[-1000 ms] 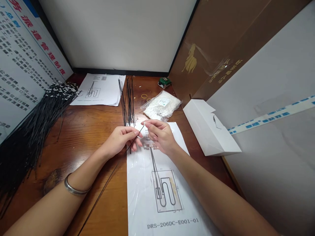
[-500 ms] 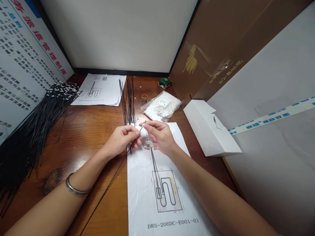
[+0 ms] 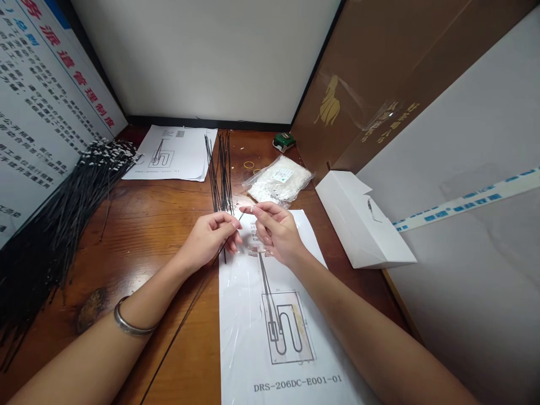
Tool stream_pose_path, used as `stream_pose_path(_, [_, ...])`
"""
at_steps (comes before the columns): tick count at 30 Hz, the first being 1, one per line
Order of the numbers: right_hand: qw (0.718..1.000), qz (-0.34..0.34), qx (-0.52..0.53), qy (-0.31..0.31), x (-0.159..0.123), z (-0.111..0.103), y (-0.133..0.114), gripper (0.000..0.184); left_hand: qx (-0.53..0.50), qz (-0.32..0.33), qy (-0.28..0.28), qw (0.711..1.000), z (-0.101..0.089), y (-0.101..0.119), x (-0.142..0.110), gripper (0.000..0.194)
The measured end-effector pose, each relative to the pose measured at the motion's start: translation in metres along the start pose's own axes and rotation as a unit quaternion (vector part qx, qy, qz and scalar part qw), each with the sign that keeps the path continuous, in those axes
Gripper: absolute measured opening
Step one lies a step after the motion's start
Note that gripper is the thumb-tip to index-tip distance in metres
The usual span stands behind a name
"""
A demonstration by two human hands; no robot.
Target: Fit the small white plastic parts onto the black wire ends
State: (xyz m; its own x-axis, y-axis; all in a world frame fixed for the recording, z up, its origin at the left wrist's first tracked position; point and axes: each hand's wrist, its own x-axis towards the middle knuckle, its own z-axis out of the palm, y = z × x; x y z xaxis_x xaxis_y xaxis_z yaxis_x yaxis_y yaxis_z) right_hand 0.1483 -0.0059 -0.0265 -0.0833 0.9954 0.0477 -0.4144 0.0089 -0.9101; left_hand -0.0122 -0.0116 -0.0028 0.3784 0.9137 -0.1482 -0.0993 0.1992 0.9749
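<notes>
I have the left hand with thumb and index finger pressed together on a thin black wire, close to its upper end. The wire runs down to the lower left, over the wooden surface. The right hand pinches what seems a small white piece, beside the wire's tip; if they touch, I cannot tell.

In my judgement, the left grip should be near the tip, because so thin a wire can bend when pushed. I should align both fingertips before pressing, and push gently along the wire, not from the side. The white piece is small and partly covered by my fingers, so too hard a pinch could make it slip away. Working above the printed sheet helps, but something white would be hard to find there.
</notes>
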Motion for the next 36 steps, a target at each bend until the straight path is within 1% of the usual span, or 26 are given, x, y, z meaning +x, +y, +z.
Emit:
stream_pose_path(7, [0.999,0.013,-0.030,-0.020,-0.0014,0.0007,-0.0010,0.025,-0.004,0.002,0.021,1.000,0.0033,0.0017,0.0005,0.028])
stream_pose_path(11, [1.000,0.012,-0.026,-0.003,-0.0016,0.0012,-0.0020,0.026,0.006,0.010,0.039,0.999,0.0038,0.0001,0.0014,0.032])
stream_pose_path(14, [1.000,0.010,-0.023,0.000,-0.0015,0.0014,-0.0025,0.026,0.010,0.012,0.044,0.999,0.0040,-0.0002,0.0014,0.031])
stream_pose_path(18, [0.999,0.008,-0.031,-0.014,-0.0018,0.0007,-0.0017,0.024,0.014,-0.004,0.041,0.999,0.0051,0.0025,0.0001,0.025])
stream_pose_path(21, [0.999,0.012,-0.049,-0.021,-0.0023,0.0002,-0.0006,0.024,0.026,-0.011,0.036,0.999,0.0054,0.0042,-0.0004,0.024])
stream_pose_path(27, [0.997,0.006,-0.072,-0.018,-0.0029,0.0016,-0.0009,0.022,0.032,0.011,0.050,0.998,0.0050,0.0024,0.0000,0.022])
stream_pose_path(30, [0.996,0.021,-0.090,-0.012,-0.0032,0.0018,-0.0018,0.022,0.032,0.020,0.052,0.998,0.0051,0.0013,-0.0006,0.021])
stream_pose_path(33, [0.993,0.043,-0.105,-0.027,-0.0031,0.0002,-0.0017,0.024,0.043,0.034,0.049,0.997,0.0049,0.0010,-0.0012,0.022])
stream_pose_path(36, [0.993,0.053,-0.092,-0.046,-0.0021,-0.0024,-0.0008,0.023,0.056,0.044,0.043,0.996,0.0038,0.0004,-0.0013,0.022])
